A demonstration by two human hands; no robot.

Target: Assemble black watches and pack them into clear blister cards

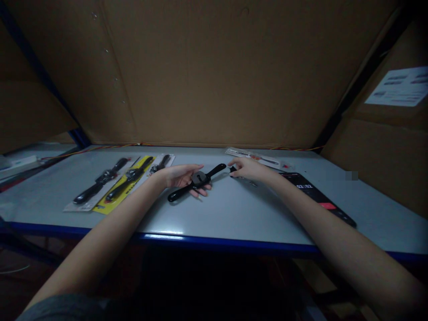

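Observation:
A black spokeshave (181, 193) with two long handles rests tilted across my left hand (180, 174). The palm is turned up, the fingers lie beneath the tool's middle, and the thumb is above it. At the centre of the tool shows a round grey-black plate with a dark slot. To the right, my right hand (250, 168) pinches a small black part (232, 169) just beyond the tool's right handle tip. Under that hand, a small metal piece (253, 183) lies on the table, too small to make out.
Several packaged spokeshaves lie at left, one on a yellow card (130, 183). A clear plastic packet (254, 156) lies behind my right hand. A phone (321, 200) showing a timer sits partly behind my right forearm. Cardboard (214, 76) walls the table's (214, 223) back.

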